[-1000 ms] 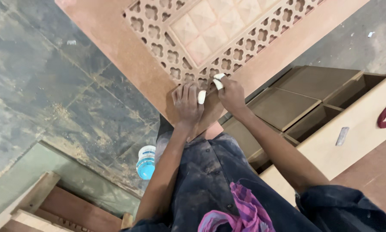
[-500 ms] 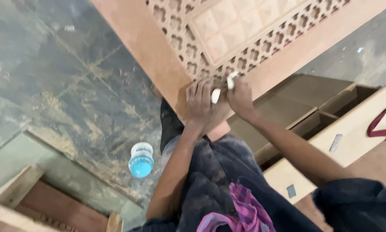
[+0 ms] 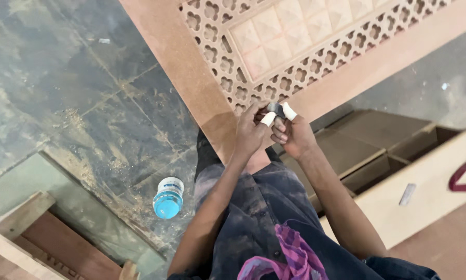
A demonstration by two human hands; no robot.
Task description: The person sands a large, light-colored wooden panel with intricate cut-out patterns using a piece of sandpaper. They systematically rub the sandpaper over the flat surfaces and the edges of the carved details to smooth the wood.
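A large carved wooden panel (image 3: 316, 57) with pierced fretwork and a raised square pattern lies across my lap. My left hand (image 3: 249, 134) and my right hand (image 3: 293, 136) meet at its near edge, over the fretwork border. White tape wraps one fingertip of each hand. Between the fingertips both hands pinch a small dark piece (image 3: 275, 109); what it is cannot be told. My legs in dusty dark trousers (image 3: 259, 207) are below the panel.
A plastic water bottle with a blue cap (image 3: 168, 197) stands on the dusty stone floor (image 3: 77, 93) to my left. Wooden frame pieces (image 3: 36, 233) lie bottom left. Box-shaped wooden units (image 3: 388, 155) and a pale board (image 3: 430, 192) sit to my right.
The view has shifted slightly, so panel and hands sit lower right. My hands stay together at the panel edge, fingers now raised and pinching the small piece.
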